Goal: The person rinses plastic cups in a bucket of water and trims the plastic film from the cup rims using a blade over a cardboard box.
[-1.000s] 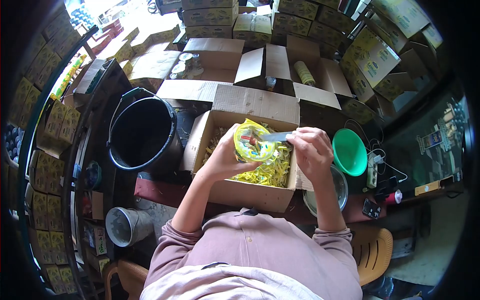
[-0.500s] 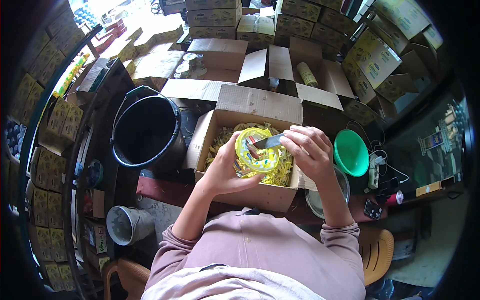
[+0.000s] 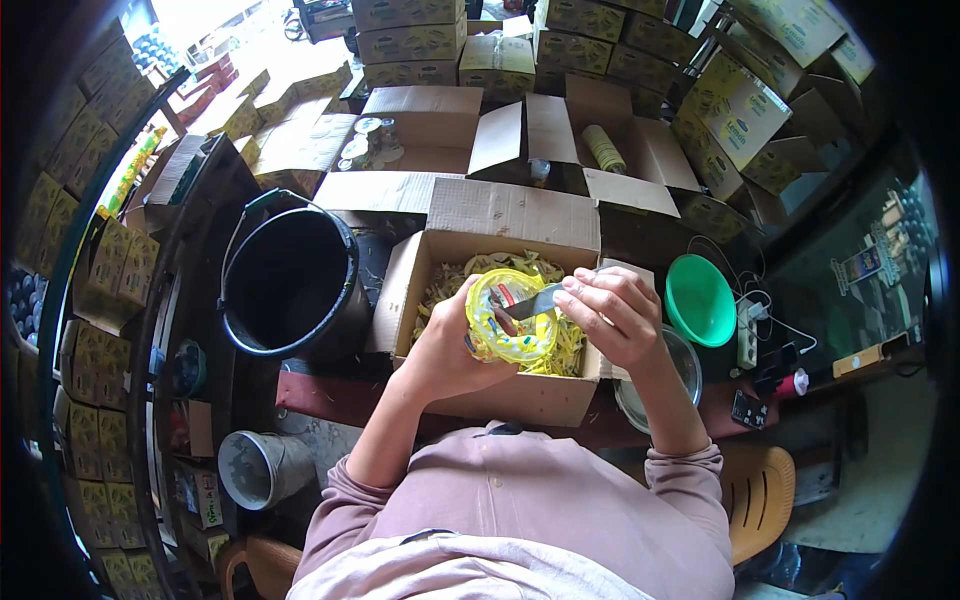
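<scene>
A round yellow-rimmed plastic tub [image 3: 520,352] is gripped by my left hand [image 3: 448,345], its fingers wrapped around the left side and underneath. The tub's round face, with a printed label, is turned up toward me. My right hand [image 3: 612,312] pinches a knife [image 3: 538,302] whose flat grey blade points left across the tub's face. The blade tip lies close to the label; whether it cuts into the plastic I cannot tell. Below both hands is an open cardboard box [image 3: 515,212] holding yellow strips and trimmings [image 3: 572,352].
A large black bucket [image 3: 290,285] stands left of the box, with a smaller grey bucket [image 3: 262,470] lower down. To the right are a green bowl [image 3: 700,300] and a clear round container [image 3: 680,392]. Open cartons [image 3: 425,100] and stacked boxes fill the far side.
The tub has turned slightly in my left hand, and the thumb has drawn in from its lower edge. The knife has shifted a little lower on the tub's face.
</scene>
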`<state>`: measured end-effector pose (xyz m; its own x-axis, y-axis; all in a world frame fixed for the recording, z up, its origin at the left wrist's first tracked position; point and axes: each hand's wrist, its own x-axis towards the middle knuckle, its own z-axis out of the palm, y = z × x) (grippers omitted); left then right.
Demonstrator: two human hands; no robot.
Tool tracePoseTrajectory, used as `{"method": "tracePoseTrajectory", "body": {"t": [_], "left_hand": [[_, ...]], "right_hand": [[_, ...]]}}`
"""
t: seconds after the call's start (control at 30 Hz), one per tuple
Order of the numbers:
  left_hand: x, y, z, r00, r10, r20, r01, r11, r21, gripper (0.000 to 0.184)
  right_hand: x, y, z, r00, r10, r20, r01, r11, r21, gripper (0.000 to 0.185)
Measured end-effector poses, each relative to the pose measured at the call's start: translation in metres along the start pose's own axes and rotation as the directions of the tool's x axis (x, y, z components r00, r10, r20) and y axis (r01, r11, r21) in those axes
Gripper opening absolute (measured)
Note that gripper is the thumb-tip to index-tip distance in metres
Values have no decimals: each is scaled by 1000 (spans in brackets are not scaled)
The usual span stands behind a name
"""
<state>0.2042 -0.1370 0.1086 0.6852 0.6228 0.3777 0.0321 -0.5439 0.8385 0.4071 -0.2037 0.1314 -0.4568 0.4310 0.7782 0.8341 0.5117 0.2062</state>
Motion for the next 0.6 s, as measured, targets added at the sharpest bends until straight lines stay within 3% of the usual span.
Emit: {"method": "tracePoseTrajectory", "body": {"t": [0.1,0.3,0.4,0.5,0.6], "left_hand": [[-2,-10,2,998,65,-14,-66,995,-69,58],[-4,-18,10,996,58,67,-44,980,-192,46],[-2,-23,11,986,149,70,-133,970,-202,43],[-4,-21,17,986,89,143,-33,935,-352,50],[-1,-20,18,987,60,149,19,880,-475,39]], "right_hand": [[-3,-1,5,1000,4,-21,-3,999,41,17],[-7,-6,12,999,1,-36,3,995,96,14],[-9,-6,13,999,-15,-39,20,994,109,13],[-13,-7,15,999,-16,-44,21,993,115,13],[-14,-7,16,999,-5,-38,10,991,131,14]]}}
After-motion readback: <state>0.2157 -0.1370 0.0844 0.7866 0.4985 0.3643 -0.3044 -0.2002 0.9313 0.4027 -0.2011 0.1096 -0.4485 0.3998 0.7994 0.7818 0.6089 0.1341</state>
